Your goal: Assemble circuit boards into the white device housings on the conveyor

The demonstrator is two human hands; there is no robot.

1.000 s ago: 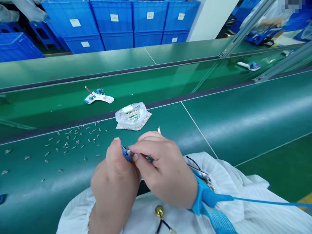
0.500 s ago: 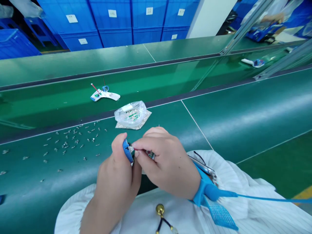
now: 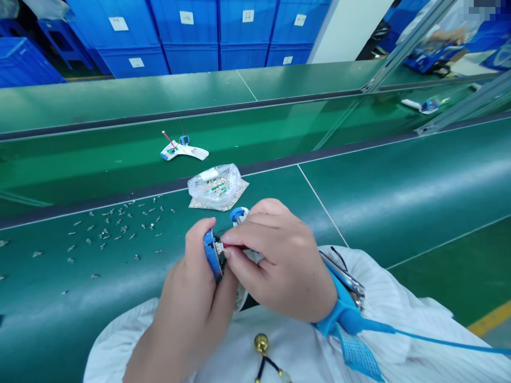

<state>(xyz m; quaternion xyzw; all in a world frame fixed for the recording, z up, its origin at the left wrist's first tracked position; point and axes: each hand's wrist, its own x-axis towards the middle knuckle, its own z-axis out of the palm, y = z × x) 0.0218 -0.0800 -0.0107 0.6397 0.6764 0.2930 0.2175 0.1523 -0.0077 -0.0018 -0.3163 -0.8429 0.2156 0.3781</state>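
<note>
My left hand (image 3: 195,287) is closed around a small blue plastic part (image 3: 210,250), its thumb on the outer side. A white connector (image 3: 219,248) shows on the inner face of that part. My right hand (image 3: 285,260) pinches a red wire lead (image 3: 232,246) at the connector, thumb and forefinger together; whether the plug is fully seated I cannot tell. Behind the right fingers, a blue-and-white housing piece (image 3: 238,214) sticks out, mostly hidden by the hand. A blue wrist strap (image 3: 339,314) with a cord sits on my right wrist.
Past my hands lies a clear bag (image 3: 215,186) of small white and green parts. Small metal pieces (image 3: 120,223) are scattered on the green bench at left. A white curved housing (image 3: 194,152) with wires rests on the green belt. Blue crates (image 3: 187,37) stand behind.
The blue part is turned slightly, showing more of its face and the white connector. The blue-and-white housing has come into view behind my right hand. The housing on the belt has shifted right.
</note>
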